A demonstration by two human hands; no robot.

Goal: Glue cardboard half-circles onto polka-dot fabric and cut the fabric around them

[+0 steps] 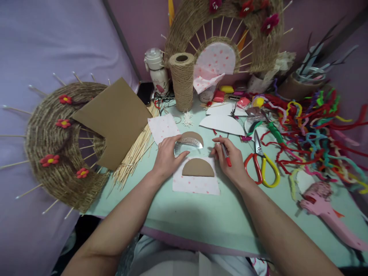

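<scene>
My left hand (167, 156) grips the left end of a clear protractor (188, 145) between thumb and fingers. Behind the protractor, partly covered by it, is a brown cardboard half-circle (195, 135). A red pen (226, 155) is held in my right hand (230, 159), its tip end pointing up and away toward the back. Between my hands, nearer to me, a second cardboard half-circle (198, 168) lies flat on a white dotted cloth piece (195, 186). Another dotted piece (163, 127) lies just behind my left hand.
Red-and-yellow scissors (262, 165) lie right of my right hand, with a pink glue gun (330, 220) and tangled pipe cleaners (316, 134) beyond. Thin sticks (133, 155) and a large cardboard sheet (120, 122) are at left. A twine spool (182, 82) stands behind.
</scene>
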